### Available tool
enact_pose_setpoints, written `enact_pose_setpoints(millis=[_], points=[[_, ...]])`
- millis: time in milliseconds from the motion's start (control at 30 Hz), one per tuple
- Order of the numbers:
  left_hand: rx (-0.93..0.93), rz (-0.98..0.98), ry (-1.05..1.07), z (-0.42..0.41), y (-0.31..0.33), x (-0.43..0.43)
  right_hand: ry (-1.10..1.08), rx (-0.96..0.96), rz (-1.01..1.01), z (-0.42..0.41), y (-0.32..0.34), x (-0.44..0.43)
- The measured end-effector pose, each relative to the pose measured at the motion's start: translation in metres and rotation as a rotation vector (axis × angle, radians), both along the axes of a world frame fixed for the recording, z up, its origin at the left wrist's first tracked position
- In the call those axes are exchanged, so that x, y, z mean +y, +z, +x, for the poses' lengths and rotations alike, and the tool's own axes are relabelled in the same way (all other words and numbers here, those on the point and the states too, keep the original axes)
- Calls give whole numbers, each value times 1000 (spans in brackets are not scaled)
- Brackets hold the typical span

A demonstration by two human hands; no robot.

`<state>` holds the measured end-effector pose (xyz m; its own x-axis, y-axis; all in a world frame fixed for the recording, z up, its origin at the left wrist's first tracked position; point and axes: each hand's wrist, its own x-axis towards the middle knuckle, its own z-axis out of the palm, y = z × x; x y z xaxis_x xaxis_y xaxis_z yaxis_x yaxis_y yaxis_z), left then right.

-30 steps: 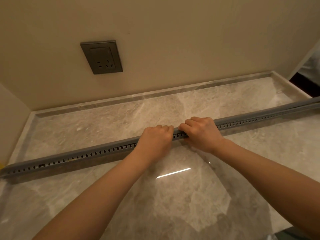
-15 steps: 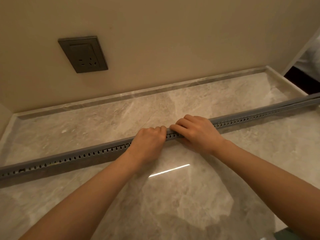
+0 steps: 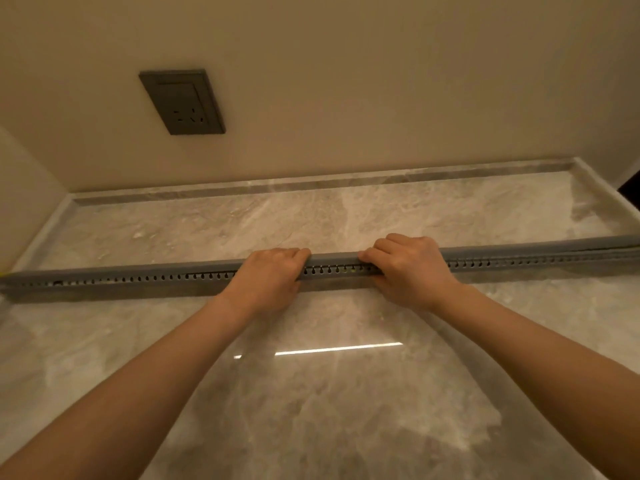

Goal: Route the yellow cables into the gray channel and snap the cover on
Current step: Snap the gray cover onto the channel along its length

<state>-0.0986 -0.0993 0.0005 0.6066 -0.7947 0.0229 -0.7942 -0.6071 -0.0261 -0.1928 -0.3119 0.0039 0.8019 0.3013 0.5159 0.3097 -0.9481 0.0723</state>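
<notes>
The gray channel [image 3: 138,277] lies across the marble floor [image 3: 329,393] from nine to three o'clock. The left hand [image 3: 268,278] and right hand [image 3: 412,270], a little apart, clamp its cover [image 3: 334,258]. Yellow cable [image 3: 352,270] glints through the slots. Snapping appears underway; next, pressing should move toward three o'clock, where the cover looks unseated.

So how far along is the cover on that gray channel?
Mostly on. The long gray slotted channel looks capped from its left end past the middle. The left hand and right hand press the cover down mid-length. Yellow cables glint through slots. The far right end looks unseated.
</notes>
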Motion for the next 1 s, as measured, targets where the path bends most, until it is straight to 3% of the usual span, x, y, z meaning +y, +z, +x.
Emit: enact_pose_setpoints(millis=[100,233,433,767,1000], points=[[-53,22,36,-7,1,-7,17,9,9,-1,-2,-2],[-93,-106,-8,-26,2,-30,21,-7,9,1,-2,-2],[-7,-308,115,-50,-3,-69,37,-66,73,-2,-8,-2],[-135,-237,21,-48,-1,-65,9,-16,100,-13,-17,-10],[-56,-195,38,-50,0,-65,-137,-62,74,-38,-16,-47]])
